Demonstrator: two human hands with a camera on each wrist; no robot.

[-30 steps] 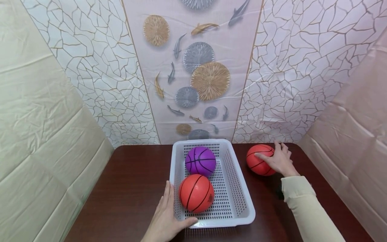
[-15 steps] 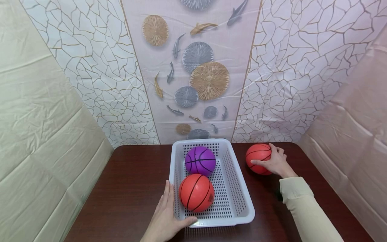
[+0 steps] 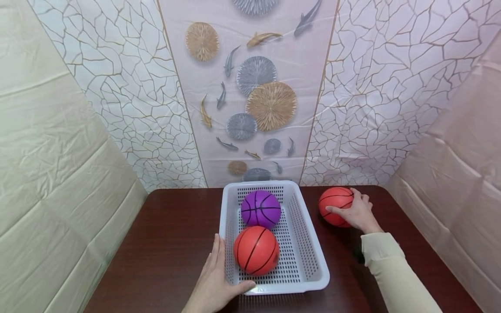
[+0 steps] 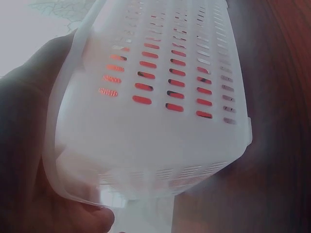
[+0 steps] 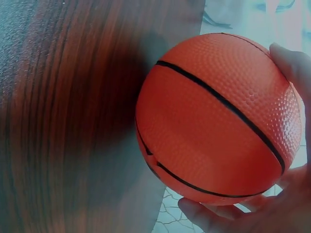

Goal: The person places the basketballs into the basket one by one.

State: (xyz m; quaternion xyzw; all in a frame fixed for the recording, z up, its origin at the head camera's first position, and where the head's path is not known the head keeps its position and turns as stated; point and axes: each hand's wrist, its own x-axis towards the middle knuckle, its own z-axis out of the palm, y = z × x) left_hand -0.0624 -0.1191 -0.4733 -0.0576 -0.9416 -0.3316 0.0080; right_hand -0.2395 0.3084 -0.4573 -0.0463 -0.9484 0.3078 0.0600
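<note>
A white perforated plastic basket (image 3: 313, 243) stands mid-table. Inside it, a purple basketball (image 3: 261, 209) lies at the back and a red basketball (image 3: 256, 251) in front of it. My left hand (image 3: 215, 278) rests at the basket's near-left corner, straight fingers along the left rim and thumb across the front rim; the left wrist view shows the basket wall (image 4: 146, 131) up close. To the right of the basket, my right hand (image 3: 359, 213) grips a second red basketball (image 3: 332, 204). Thumb and fingers spread round this ball in the right wrist view, close beside the tabletop.
The dark brown wooden table (image 3: 176, 243) extends on both sides of the basket. A patterned backdrop (image 3: 258, 143) rises behind its far edge. Beige padded fabric walls (image 3: 70, 182) flank it left and right.
My right hand has moved slightly left and settled its fingers round the red ball. Both balls in the basket have shifted a little to the right. My left hand stays at the basket corner.
</note>
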